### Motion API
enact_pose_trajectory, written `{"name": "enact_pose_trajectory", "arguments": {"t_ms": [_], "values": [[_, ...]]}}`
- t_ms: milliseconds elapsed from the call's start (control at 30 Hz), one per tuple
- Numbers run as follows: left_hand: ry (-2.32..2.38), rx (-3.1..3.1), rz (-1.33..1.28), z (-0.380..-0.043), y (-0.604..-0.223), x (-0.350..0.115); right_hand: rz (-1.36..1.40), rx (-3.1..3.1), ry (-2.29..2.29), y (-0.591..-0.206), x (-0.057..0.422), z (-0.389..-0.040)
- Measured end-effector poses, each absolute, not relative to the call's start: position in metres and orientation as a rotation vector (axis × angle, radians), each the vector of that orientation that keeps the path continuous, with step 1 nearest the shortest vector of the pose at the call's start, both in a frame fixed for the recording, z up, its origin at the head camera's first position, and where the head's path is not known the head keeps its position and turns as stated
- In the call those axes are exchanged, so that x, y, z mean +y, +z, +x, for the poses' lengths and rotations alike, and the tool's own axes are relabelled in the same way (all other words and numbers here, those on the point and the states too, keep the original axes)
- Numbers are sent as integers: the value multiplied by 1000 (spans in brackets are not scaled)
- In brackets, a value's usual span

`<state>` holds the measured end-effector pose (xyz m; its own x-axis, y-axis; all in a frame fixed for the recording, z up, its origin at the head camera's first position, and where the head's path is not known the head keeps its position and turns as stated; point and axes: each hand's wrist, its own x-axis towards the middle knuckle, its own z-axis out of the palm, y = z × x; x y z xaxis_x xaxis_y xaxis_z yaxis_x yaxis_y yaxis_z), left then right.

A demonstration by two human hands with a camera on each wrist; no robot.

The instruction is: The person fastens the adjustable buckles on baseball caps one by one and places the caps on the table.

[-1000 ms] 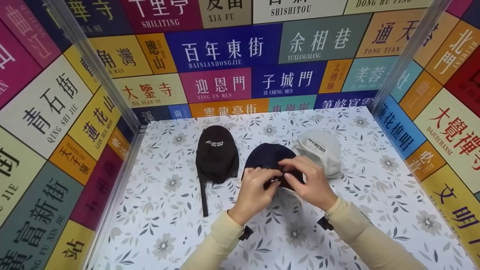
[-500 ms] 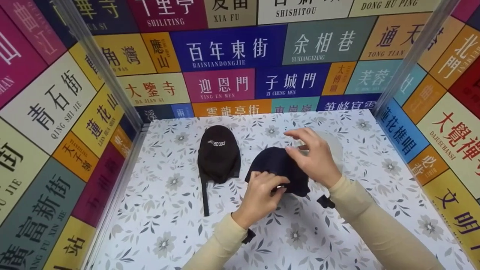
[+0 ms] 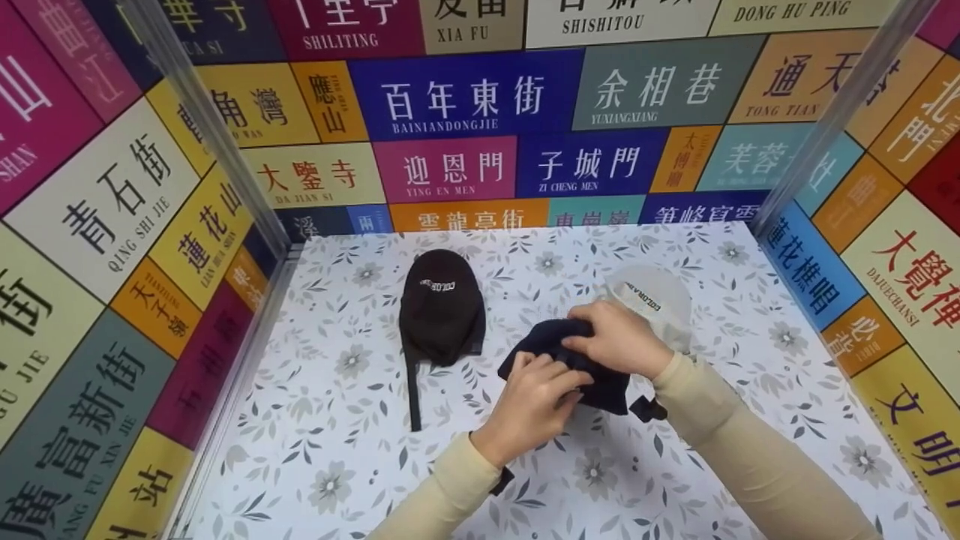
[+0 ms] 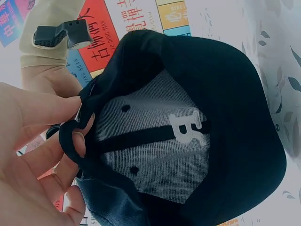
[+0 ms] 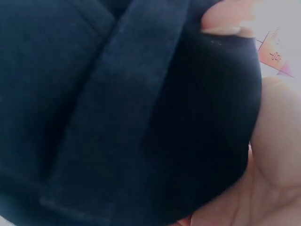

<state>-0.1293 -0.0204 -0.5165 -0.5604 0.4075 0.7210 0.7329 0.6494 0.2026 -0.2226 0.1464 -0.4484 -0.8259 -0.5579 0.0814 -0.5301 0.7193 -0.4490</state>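
Observation:
A dark navy baseball cap (image 3: 607,390) is held up between both hands above the table. My left hand (image 3: 534,405) pinches its back strap, where a small metal buckle shows between thumb and fingers in the left wrist view. In that view the cap's inside (image 4: 155,141) faces the camera, with a pale stitched letter patch and the brim (image 4: 244,127) on the right. My right hand (image 3: 619,337) grips the crown from the far side. The right wrist view is filled by dark cloth (image 5: 127,113), with a thumb pressing on its upper edge.
A dark brown cap (image 3: 442,311) with a long hanging strap (image 3: 414,394) lies to the left. A pale grey cap (image 3: 660,292) lies behind my right hand, partly covered by it. The flower-patterned table (image 3: 330,420) is walled by colourful sign-printed panels (image 3: 465,97).
My right hand leaves the buckle area, lifts away with fingers spread, then takes hold of the navy cap's crown. The cap tilts and shifts slightly nearer. My left hand keeps the strap.

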Motion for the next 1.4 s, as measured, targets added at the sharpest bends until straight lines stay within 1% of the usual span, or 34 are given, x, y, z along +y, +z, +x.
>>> {"name": "enact_pose_trajectory", "arguments": {"t_ms": [100,267,533,700,900,1100,1233,1400], "values": [[-618,-2203,-886,-130,-517,-20,-941,2855,-711,-448,147,-222],[-670,-2178,-898,-128,-512,-22,-922,2848,-778,-442,148,-222],[-778,-1996,-884,-129,-497,-31,-940,2970,-890,-416,150,-228],[-801,-1941,-847,-132,-492,-36,-920,3095,-910,-399,146,-246],[-804,-1942,-837,-129,-493,-38,-905,3209,-904,-395,137,-281],[-808,-1977,-798,-129,-494,-44,-920,3315,-834,-416,121,-329],[-793,-1990,-781,-129,-495,-47,-984,3351,-824,-443,111,-356],[-772,-2013,-749,-125,-498,-51,-1008,3349,-761,-482,97,-375]]}}
